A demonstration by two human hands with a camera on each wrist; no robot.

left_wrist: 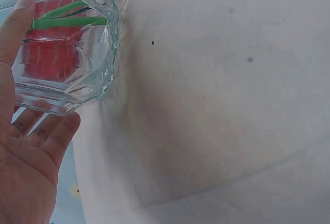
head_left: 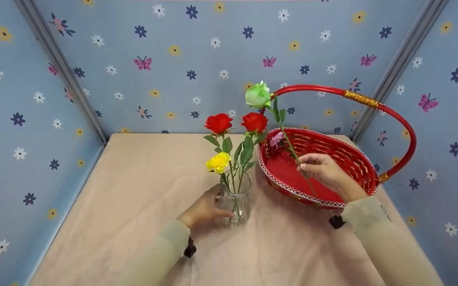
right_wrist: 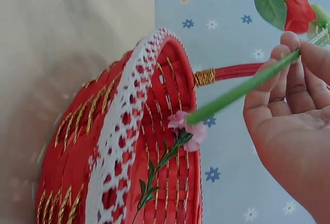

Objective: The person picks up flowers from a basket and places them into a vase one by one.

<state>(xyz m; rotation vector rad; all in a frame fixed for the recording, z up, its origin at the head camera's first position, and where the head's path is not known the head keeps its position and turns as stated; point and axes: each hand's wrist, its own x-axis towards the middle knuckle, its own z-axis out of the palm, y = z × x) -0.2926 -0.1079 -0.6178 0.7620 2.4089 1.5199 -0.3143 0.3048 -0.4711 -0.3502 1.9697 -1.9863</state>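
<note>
My right hand (head_left: 324,172) pinches the stem of a pale green artificial rose (head_left: 258,95) between thumb and fingertips, over the red basket (head_left: 268,174). In the right wrist view the cut end of its green stem (right_wrist: 242,92) points away from the fingers. My left hand (head_left: 205,208) holds the clear glass vase (head_left: 241,204) from its left side, thumb in front and fingers around the back. Two red roses (head_left: 218,123) and a yellow flower (head_left: 218,162) stand in the vase, their stems visible through the glass (left_wrist: 67,22). A pink flower (right_wrist: 188,131) lies inside the basket.
The basket's tall red handle (head_left: 410,135), wrapped in gold at places, arches up and to the right. A pale cloth (head_left: 133,190) covers the table. Blue patterned panels (head_left: 197,47) enclose the back and both sides.
</note>
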